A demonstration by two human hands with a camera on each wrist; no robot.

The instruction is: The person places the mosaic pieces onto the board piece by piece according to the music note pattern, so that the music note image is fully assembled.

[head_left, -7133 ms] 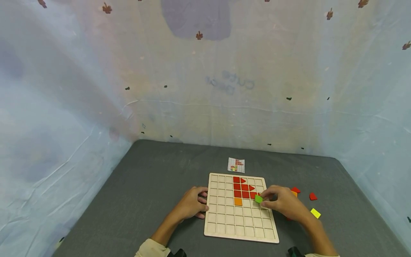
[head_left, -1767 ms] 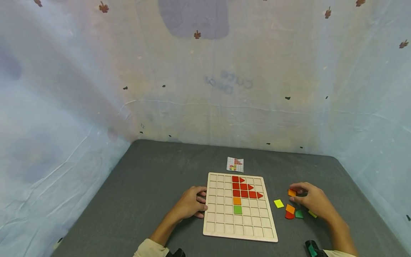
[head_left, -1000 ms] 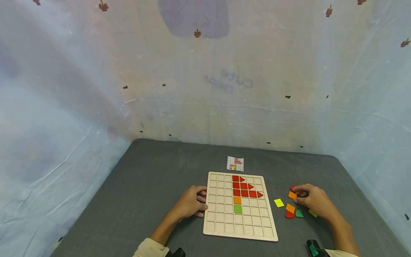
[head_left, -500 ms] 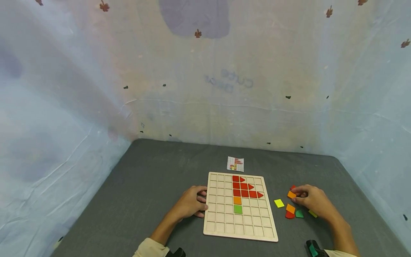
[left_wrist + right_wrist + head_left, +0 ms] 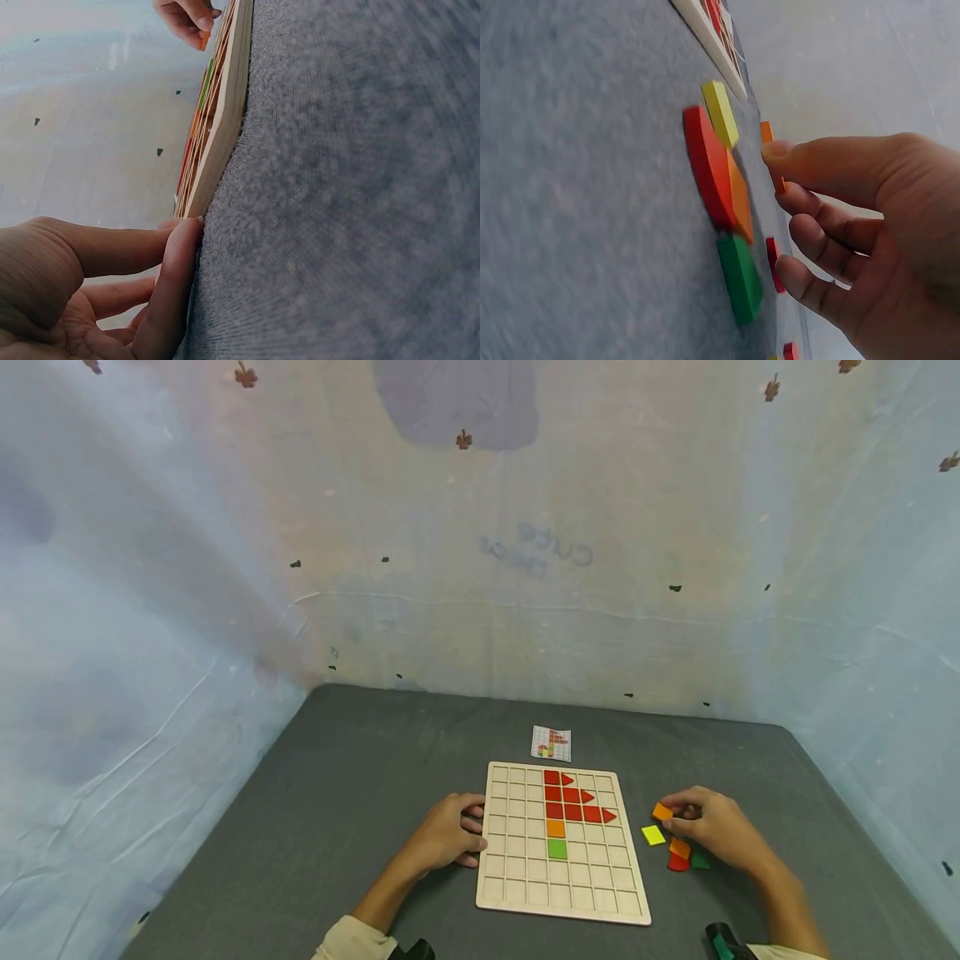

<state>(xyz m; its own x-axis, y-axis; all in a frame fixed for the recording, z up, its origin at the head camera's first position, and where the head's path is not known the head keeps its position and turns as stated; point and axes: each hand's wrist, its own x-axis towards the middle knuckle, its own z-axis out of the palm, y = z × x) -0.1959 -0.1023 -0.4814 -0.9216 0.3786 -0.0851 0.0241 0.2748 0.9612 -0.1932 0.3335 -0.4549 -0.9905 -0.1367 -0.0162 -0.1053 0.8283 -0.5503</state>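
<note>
My left hand (image 5: 444, 833) rests against the left edge of a square wooden grid board (image 5: 517, 893); its fingertips (image 5: 180, 240) touch the rim in the left wrist view. Between thumb and fingers my right hand (image 5: 708, 822) pinches an orange square tile (image 5: 662, 812), raised off the table to the right of the board. Set in the board are red squares and triangles (image 5: 573, 812), an orange square (image 5: 555, 828) and, below it, a green square (image 5: 557, 849). Part of the held tile is covered by my thumb in the right wrist view.
Under and beside my right hand lie a yellow tile (image 5: 653, 835), another orange tile (image 5: 679, 848), a rounded red tile (image 5: 678, 863) and a dark green tile (image 5: 740, 279). Another red tile (image 5: 775, 264) lies farther off. A pattern card (image 5: 551, 743) lies behind the board.
Since the oldest frame the green square has gone from my right hand into the board. My right hand has taken an orange tile from the loose pieces and moved slightly left. The left hand stays.
</note>
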